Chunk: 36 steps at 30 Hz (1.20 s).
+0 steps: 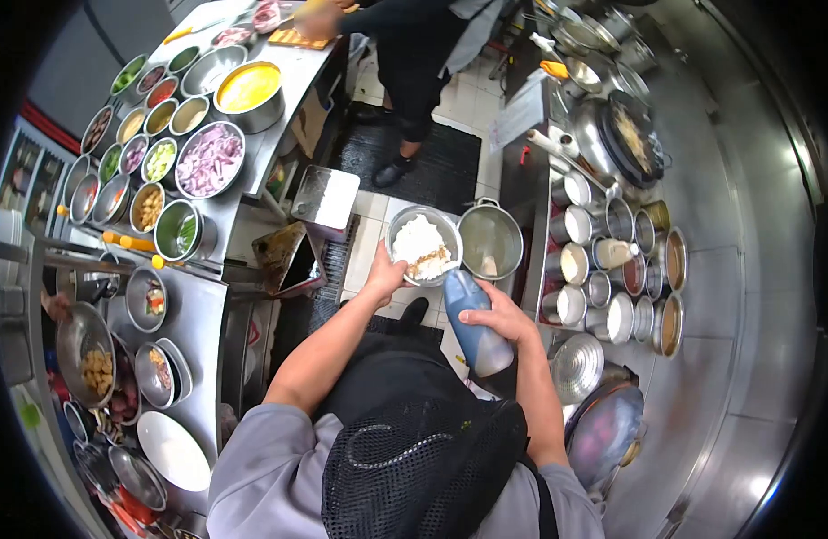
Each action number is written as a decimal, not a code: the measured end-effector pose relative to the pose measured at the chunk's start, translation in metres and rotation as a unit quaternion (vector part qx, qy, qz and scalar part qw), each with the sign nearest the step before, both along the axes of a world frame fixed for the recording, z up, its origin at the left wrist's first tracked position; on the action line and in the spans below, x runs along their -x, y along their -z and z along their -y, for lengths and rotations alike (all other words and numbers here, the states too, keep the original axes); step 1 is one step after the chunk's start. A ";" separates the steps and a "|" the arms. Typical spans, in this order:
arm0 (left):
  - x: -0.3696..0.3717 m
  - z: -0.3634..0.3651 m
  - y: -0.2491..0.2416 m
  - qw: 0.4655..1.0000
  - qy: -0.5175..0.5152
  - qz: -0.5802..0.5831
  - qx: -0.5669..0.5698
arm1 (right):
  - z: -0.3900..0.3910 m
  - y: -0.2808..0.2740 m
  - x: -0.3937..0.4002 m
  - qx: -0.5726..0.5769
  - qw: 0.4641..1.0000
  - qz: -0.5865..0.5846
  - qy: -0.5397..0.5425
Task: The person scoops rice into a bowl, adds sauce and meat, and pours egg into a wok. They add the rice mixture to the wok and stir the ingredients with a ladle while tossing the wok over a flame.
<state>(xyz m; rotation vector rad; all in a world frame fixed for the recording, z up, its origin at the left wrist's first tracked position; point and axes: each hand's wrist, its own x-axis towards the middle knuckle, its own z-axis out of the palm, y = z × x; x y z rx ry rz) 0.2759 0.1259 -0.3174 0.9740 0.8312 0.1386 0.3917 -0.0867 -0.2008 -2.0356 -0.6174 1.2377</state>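
My left hand (389, 273) grips the near left rim of a round metal bowl (455, 239). In the bowl lies a heap of white powder (417, 237), with brown grains or sauce along its near side. Wrapped around a blue, partly see-through plastic bottle (472, 334) is my right hand (506, 314). The bottle slants, its upper end by the bowl's near right edge; whether anything flows from it cannot be seen. Right beside the bowl stands a deep metal pot (515, 219) with something pale inside.
On the left counter (268, 135) stand several bowls, among them chopped onion (209, 164) and a pot of yellow liquid (250, 87). Containers of sauces and seasonings (607, 269) crowd the right side. A co-worker (414, 63) stands ahead on a black mat (450, 162).
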 end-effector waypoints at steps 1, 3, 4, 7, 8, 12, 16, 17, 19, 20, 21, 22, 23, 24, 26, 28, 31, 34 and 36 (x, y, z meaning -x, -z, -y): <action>0.001 0.005 0.003 1.000 0.009 -0.008 0.001 | 0.006 -0.002 -0.001 0.005 1.000 -0.002 0.020; 0.004 0.013 0.007 0.999 0.032 0.002 0.013 | 0.019 -0.006 -0.002 -0.013 0.999 0.011 0.041; 0.002 0.017 0.006 0.999 0.043 0.009 0.027 | 0.025 -0.012 -0.002 -0.032 0.998 0.024 0.049; -0.009 0.031 -0.001 0.993 0.085 0.055 0.064 | 0.051 -0.019 -0.002 -0.048 0.992 0.112 0.044; -0.015 0.036 -0.005 0.990 0.096 0.069 0.082 | 0.061 -0.020 -0.004 -0.052 0.987 0.143 0.043; -0.045 0.060 -0.024 0.978 0.115 0.116 0.127 | 0.098 -0.024 -0.015 -0.109 0.966 0.198 0.123; -0.066 0.086 -0.044 0.963 0.106 0.185 0.164 | 0.149 -0.028 -0.054 -0.259 0.892 0.221 0.297; -0.067 0.090 -0.049 0.964 0.104 0.177 0.166 | 0.162 -0.035 -0.067 -0.211 0.885 0.273 0.313; -0.060 0.100 -0.062 0.975 0.030 0.159 0.153 | 0.190 -0.021 -0.108 -0.221 0.842 0.255 0.421; -0.052 0.101 -0.061 0.962 0.007 0.207 0.180 | 0.186 -0.038 -0.118 -0.249 0.809 0.388 0.365; -0.040 0.099 -0.061 0.963 -0.001 0.216 0.160 | 0.204 -0.028 -0.149 -0.172 0.755 0.545 0.321; -0.025 0.097 -0.065 0.968 -0.041 0.195 0.150 | 0.210 -0.031 -0.171 -0.199 0.761 0.557 0.267; -0.005 0.093 -0.065 0.968 -0.087 0.189 0.140 | 0.222 -0.006 -0.200 -0.166 0.708 0.602 0.331; 0.009 0.091 -0.066 0.965 -0.123 0.187 0.134 | 0.228 0.002 -0.216 -0.114 0.698 0.612 0.353; 0.048 0.083 -0.056 0.963 -0.187 0.171 0.093 | 0.240 0.019 -0.241 0.003 0.671 0.654 0.349; 0.090 0.080 -0.049 0.944 -0.286 0.142 0.082 | 0.245 0.030 -0.250 -0.033 0.658 0.699 0.278; 0.151 0.080 -0.053 0.915 -0.391 0.095 0.027 | 0.246 0.058 -0.250 -0.005 0.670 0.675 0.308; 0.198 0.081 -0.048 0.866 -0.493 0.082 0.009 | 0.247 0.080 -0.249 -0.053 0.750 0.566 0.339; 0.227 0.078 -0.040 0.842 -0.531 0.098 0.002 | 0.240 0.093 -0.240 -0.069 0.762 0.531 0.364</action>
